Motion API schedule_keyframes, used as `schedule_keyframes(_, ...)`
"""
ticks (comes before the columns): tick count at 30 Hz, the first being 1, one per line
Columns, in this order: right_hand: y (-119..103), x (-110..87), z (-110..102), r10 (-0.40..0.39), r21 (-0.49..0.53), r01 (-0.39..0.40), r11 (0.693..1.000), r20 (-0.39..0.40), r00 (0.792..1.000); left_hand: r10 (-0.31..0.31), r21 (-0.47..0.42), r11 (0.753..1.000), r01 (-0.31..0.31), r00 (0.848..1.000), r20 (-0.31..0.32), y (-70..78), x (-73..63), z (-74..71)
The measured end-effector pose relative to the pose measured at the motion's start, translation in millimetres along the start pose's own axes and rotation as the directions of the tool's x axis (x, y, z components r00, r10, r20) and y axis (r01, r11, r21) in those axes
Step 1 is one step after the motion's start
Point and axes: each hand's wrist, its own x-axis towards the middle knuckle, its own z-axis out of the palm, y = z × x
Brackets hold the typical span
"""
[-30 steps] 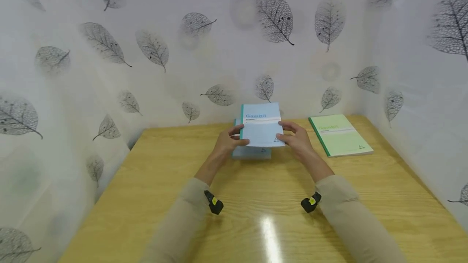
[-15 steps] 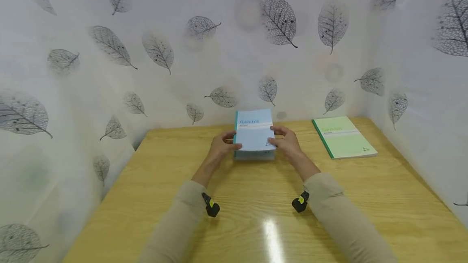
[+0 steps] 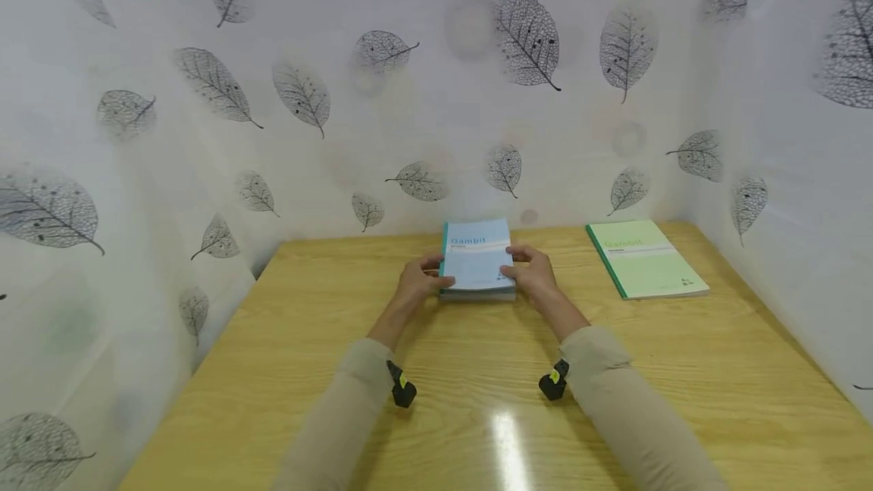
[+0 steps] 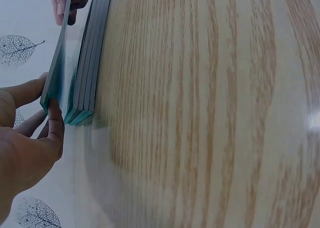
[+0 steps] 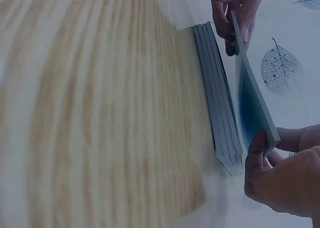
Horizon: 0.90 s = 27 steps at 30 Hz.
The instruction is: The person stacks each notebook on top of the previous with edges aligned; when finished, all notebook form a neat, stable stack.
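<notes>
A light blue notebook [image 3: 476, 256] with a teal spine and "Gambit" on its cover is held between both hands. My left hand [image 3: 417, 280] pinches its spine side, thumb on the cover and fingers underneath. On the opposite edge, my right hand [image 3: 535, 273] grips it in the same way. Directly below lies a stack of several notebooks [image 4: 91, 53], mostly hidden in the head view. Both wrist views show a narrow gap between the held notebook [image 5: 252, 98] and this stack.
A light green notebook [image 3: 648, 258] with a dark green spine lies flat on the wooden table [image 3: 327, 301], right of the stack. Behind the table's far edge hangs a white curtain [image 3: 382, 120] printed with leaves, which also runs along both sides.
Both hands have brought the blue notebook down and slightly left, from offset above the stack to close over it, lined up with it. The green notebook stays put.
</notes>
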Motion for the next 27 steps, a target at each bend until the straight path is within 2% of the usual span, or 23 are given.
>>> schedule_keyframes(14,3.6,0.2,3.4,0.018,-0.037,-0.019,0.999,-0.026,1.000,0.009,0.161,0.987,-0.012,1.000,0.021,0.6,1.5,2.5)
schedule_keyframes(27,6.2,1.5,5.0,0.017,-0.062,-0.017,0.998,-0.009,1.000,0.017,0.239,0.971,-0.019,1.000,0.009,0.6,1.7,4.4)
